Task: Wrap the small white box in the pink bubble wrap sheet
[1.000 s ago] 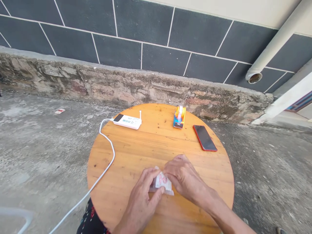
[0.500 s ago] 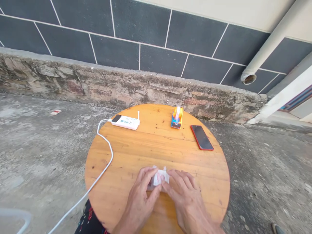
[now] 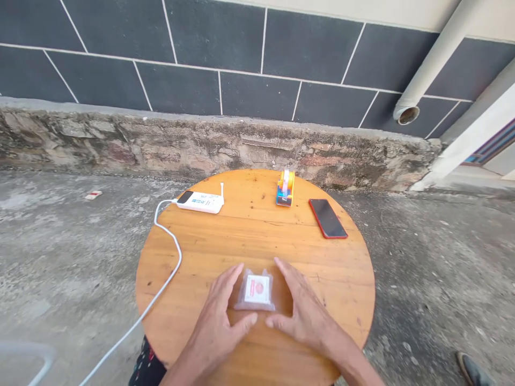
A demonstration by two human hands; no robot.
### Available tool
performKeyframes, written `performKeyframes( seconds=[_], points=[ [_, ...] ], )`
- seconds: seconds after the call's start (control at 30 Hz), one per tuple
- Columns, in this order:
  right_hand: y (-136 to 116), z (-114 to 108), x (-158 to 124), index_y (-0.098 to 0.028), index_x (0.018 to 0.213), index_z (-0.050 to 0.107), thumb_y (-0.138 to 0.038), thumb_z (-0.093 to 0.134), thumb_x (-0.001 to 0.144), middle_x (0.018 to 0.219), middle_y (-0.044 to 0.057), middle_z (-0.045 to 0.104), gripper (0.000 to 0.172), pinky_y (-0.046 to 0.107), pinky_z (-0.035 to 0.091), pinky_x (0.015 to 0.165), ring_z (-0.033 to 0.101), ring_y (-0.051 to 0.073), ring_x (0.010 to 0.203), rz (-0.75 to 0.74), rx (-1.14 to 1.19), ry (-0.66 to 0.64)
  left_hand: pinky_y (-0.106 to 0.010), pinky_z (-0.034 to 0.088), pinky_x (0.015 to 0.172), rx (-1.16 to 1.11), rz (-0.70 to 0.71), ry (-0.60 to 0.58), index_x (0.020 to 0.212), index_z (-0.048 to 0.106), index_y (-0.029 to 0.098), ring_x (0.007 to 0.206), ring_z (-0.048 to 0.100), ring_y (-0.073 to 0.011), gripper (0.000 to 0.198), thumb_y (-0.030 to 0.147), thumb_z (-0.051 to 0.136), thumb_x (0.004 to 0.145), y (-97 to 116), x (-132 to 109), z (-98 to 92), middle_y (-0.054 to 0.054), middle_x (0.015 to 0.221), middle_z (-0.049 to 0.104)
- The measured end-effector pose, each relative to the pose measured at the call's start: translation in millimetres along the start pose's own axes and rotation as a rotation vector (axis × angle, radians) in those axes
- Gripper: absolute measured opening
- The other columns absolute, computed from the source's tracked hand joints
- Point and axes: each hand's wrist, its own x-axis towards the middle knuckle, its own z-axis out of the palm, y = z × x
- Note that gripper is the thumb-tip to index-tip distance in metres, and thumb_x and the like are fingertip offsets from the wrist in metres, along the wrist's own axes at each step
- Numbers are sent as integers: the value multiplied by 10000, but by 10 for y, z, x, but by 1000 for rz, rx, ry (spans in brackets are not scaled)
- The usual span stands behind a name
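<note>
A small white square packet with pink-red print (image 3: 257, 288), in a translucent plastic wrapper, lies on the round wooden table (image 3: 193, 289) near its front. My left hand (image 3: 223, 311) is at the packet's left side, its thumb and fingers spread apart. On the other side, my right hand (image 3: 300, 305) curves around the packet with thumb and fingers apart. Neither hand grips it; whether the left fingers brush the wrapper's edge I cannot tell. The two thumbs point toward each other just in front of the packet.
At the table's back stands a tape dispenser (image 3: 285, 188), blue and yellow. A red-edged phone (image 3: 328, 219) lies to the right. Back left is a white power bank (image 3: 200, 201) with a white cable (image 3: 177, 252) running off the table. A stone-based wall (image 3: 181, 142) stands behind.
Both hands have let go of the packet and opened out to its sides. The packet now lies flat and uncovered. The view has shifted slightly.
</note>
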Motion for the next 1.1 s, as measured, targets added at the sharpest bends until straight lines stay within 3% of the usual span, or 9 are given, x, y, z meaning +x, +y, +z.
performKeyframes(
  seconds=[0.1, 0.27, 0.43, 0.6, 0.8, 0.9, 1.1],
  points=[
    [-27, 3, 130, -208, 1488, 156, -405, 762, 671, 1467, 141, 355, 1037, 506, 300, 1077, 354, 311, 1315, -79, 51, -13, -481, 367, 1054, -35, 5, -98, 1447, 247, 269, 1282, 420, -278, 818, 137, 607, 725, -48, 72, -2, -100, 1397, 433],
    [59, 52, 160, -245, 1464, 230, -305, 691, 764, 1290, 86, 550, 841, 448, 380, 1016, 487, 257, 1180, -114, 107, 68, -429, 407, 1015, -91, 10, -137, 1440, 285, 277, 1209, 496, -257, 774, 156, 616, 751, -2, 216, 65, -88, 1349, 498],
    [201, -3, 156, -237, 1415, 336, -317, 661, 798, 1302, 95, 549, 702, 442, 399, 1001, 498, 259, 1178, -77, 83, 152, -385, 445, 966, -97, 15, -158, 1422, 321, 300, 1147, 534, -231, 746, 172, 639, 759, 78, 348, 153, -67, 1318, 528],
    [277, 21, 165, -235, 1402, 352, -334, 658, 808, 1284, 95, 566, 675, 429, 421, 987, 518, 252, 1160, -112, 89, 167, -391, 429, 996, -63, 54, -138, 1414, 340, 280, 1198, 506, -237, 698, 206, 638, 787, 40, 370, 209, -70, 1357, 508],
    [271, 106, 132, -219, 1410, 337, -370, 641, 822, 1298, 111, 555, 678, 456, 418, 994, 509, 269, 1177, -79, 67, 219, -391, 429, 1006, -28, 200, -86, 1422, 321, 303, 1222, 486, -229, 661, 166, 578, 829, 13, 320, 233, -56, 1365, 504],
    [268, 103, 132, -214, 1391, 369, -382, 635, 826, 1295, 109, 560, 647, 453, 431, 980, 521, 269, 1161, -95, 38, 222, -391, 423, 1012, -7, 278, -86, 1382, 393, 305, 1216, 483, -226, 602, 146, 571, 830, 14, 329, 230, -49, 1339, 522],
    [257, 108, 138, -206, 1329, 451, -377, 613, 842, 1244, 106, 599, 541, 427, 456, 955, 558, 258, 1116, -159, -30, 281, -401, 442, 986, 10, 303, -68, 1276, 525, 276, 1159, 517, -235, 474, 149, 585, 823, -3, 343, 245, -66, 1253, 575]
  ],
)
